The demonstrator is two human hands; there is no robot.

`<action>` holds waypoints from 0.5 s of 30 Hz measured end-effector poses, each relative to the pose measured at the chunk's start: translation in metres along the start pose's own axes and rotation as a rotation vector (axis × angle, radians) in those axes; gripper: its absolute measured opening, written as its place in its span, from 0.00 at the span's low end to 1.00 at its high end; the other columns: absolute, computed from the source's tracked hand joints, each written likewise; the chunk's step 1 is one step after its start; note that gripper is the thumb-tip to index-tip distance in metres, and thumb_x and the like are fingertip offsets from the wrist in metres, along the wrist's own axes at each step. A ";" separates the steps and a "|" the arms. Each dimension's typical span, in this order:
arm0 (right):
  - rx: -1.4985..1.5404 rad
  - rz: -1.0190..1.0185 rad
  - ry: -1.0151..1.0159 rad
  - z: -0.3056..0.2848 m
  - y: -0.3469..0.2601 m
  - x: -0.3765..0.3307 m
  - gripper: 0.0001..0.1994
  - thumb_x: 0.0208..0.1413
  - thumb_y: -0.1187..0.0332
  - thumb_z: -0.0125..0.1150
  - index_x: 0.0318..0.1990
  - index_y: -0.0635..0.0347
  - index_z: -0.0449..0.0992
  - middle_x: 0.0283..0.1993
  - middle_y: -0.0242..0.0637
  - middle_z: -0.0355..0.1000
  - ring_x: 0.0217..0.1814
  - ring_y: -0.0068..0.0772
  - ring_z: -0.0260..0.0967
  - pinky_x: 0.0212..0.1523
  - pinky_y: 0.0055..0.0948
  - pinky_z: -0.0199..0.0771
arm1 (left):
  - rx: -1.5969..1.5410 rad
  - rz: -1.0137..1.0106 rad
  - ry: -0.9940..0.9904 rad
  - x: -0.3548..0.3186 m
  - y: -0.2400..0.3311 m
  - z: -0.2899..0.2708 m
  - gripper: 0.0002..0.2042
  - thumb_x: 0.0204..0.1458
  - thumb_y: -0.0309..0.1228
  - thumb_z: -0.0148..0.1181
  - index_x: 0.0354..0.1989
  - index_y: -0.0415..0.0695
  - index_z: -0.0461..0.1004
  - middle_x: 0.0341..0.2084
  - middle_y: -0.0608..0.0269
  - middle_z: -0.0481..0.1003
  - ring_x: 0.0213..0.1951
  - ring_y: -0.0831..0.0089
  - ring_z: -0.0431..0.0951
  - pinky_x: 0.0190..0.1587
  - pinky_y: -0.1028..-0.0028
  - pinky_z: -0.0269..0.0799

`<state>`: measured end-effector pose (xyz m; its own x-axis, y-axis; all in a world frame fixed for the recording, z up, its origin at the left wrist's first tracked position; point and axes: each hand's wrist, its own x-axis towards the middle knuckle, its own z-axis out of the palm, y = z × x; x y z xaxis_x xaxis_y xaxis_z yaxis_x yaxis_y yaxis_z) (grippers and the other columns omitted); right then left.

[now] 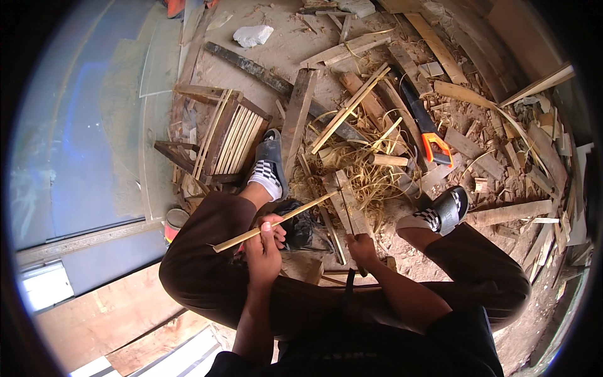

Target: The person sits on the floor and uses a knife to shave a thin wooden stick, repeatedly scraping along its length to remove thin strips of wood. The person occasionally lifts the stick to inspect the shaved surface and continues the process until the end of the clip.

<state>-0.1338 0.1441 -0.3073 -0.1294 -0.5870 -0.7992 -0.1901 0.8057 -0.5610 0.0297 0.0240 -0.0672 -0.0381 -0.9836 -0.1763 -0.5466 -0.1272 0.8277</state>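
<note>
A black shirt point(402, 345), dark brown trousers point(210, 242), checkered socks point(263, 170) and dark slides point(448, 212) are worn.

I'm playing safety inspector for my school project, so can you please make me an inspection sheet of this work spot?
Surface: dusty ground, littered with wood bits.
Job's things: pale strip, its far end at a wood block; dark handle, its blade hard to make out.
Clutter: curly shavings, an orange-handled saw and many loose boards.
Hands: left hand grips the strip; right hand grips the handle.
Cables: nothing seen.
Surroundings: slatted wooden frame ahead to the left, large bluish sheet at far left, white chunk farther ahead.
</note>
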 end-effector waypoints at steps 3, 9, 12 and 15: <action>0.239 -0.055 -0.141 -0.007 -0.037 -0.023 0.23 0.57 0.52 0.55 0.37 0.69 0.79 0.31 0.62 0.76 0.40 0.61 0.78 0.42 0.52 0.75 | -0.074 -0.026 0.041 0.000 -0.010 -0.004 0.18 0.72 0.35 0.39 0.41 0.37 0.75 0.24 0.65 0.73 0.25 0.82 0.71 0.27 0.81 0.67; -0.084 -0.203 -0.020 0.013 0.032 0.014 0.23 0.55 0.52 0.57 0.36 0.69 0.78 0.32 0.62 0.77 0.40 0.62 0.78 0.42 0.53 0.77 | -0.130 -0.052 0.050 0.007 -0.009 -0.003 0.19 0.72 0.36 0.39 0.41 0.36 0.74 0.23 0.65 0.73 0.24 0.82 0.72 0.27 0.81 0.68; -0.007 0.078 -0.067 0.004 0.054 0.023 0.25 0.54 0.52 0.56 0.36 0.73 0.78 0.38 0.66 0.77 0.44 0.68 0.76 0.46 0.54 0.77 | -0.112 -0.060 0.066 0.007 -0.015 -0.006 0.19 0.72 0.37 0.39 0.41 0.36 0.75 0.22 0.65 0.73 0.23 0.82 0.71 0.26 0.81 0.68; -0.080 0.067 0.016 0.011 0.040 0.020 0.24 0.54 0.53 0.55 0.35 0.74 0.78 0.38 0.67 0.76 0.43 0.66 0.77 0.46 0.53 0.76 | -0.094 -0.059 0.082 0.005 -0.017 -0.007 0.20 0.72 0.38 0.38 0.41 0.35 0.75 0.22 0.64 0.73 0.23 0.80 0.72 0.26 0.80 0.69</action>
<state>-0.1332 0.1650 -0.3483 -0.1596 -0.5340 -0.8303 -0.2572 0.8345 -0.4873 0.0448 0.0203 -0.0781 0.0623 -0.9807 -0.1855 -0.4650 -0.1929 0.8640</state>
